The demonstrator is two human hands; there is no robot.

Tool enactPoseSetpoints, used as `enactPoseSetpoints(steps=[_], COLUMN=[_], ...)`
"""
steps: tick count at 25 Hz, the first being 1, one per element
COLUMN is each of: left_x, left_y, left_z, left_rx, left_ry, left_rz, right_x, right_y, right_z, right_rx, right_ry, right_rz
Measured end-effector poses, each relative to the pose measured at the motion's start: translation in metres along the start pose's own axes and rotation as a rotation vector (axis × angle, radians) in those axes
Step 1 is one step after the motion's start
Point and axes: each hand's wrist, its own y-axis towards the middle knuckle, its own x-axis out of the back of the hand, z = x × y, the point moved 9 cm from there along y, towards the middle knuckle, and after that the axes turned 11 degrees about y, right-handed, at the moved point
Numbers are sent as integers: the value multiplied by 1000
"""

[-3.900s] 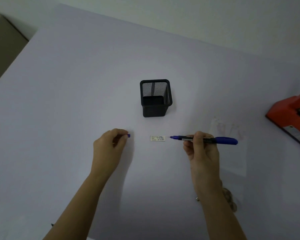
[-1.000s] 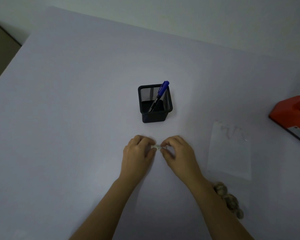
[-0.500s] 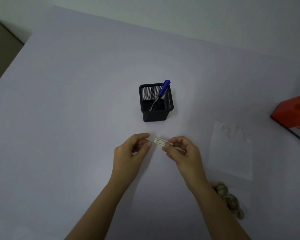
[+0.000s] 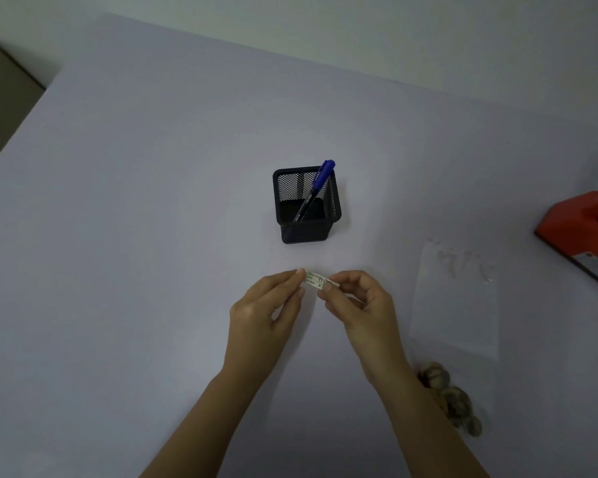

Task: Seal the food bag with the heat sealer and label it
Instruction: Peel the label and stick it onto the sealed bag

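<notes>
**Label in hand, bag waiting**

Both my hands pinch the one label (image 4: 316, 280) in front of the holder (image 4: 308, 229). My left hand (image 4: 266, 315) has its left end and my right hand (image 4: 363, 305) its right. I judge the step to be peeling and sticking, so I keep it taut, touch only the edges and lay it flat on the bag (image 4: 456, 315). The bag lies to my right, with nuts (image 4: 456, 398) at its near end. Count: one label, one bag, one pen (image 4: 320, 182) in one holder, one sealer (image 4: 580, 229).

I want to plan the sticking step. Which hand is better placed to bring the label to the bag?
Probably the right hand: it pinches the label at its right end, and the bag lies just right of it.
</notes>
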Motion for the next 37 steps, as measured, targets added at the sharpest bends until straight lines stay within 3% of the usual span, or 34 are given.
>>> enactPoseSetpoints(steps=[9,19,29,37], left_x=[0,-2,-1,-19], left_y=[-4,-12,4,2], left_z=[-2,-12,2,11], left_rx=[-24,-190,99,231], left_ry=[-35,164,-61,-225], left_rz=[-52,-135,-85,132], right_x=[-2,-3,-5,1], right_y=[-2,-2,-3,-3], right_z=[5,7,20,20], right_rx=[4,-18,118,193], right_ry=[15,37,-137,-213], right_rz=[22,49,143,129])
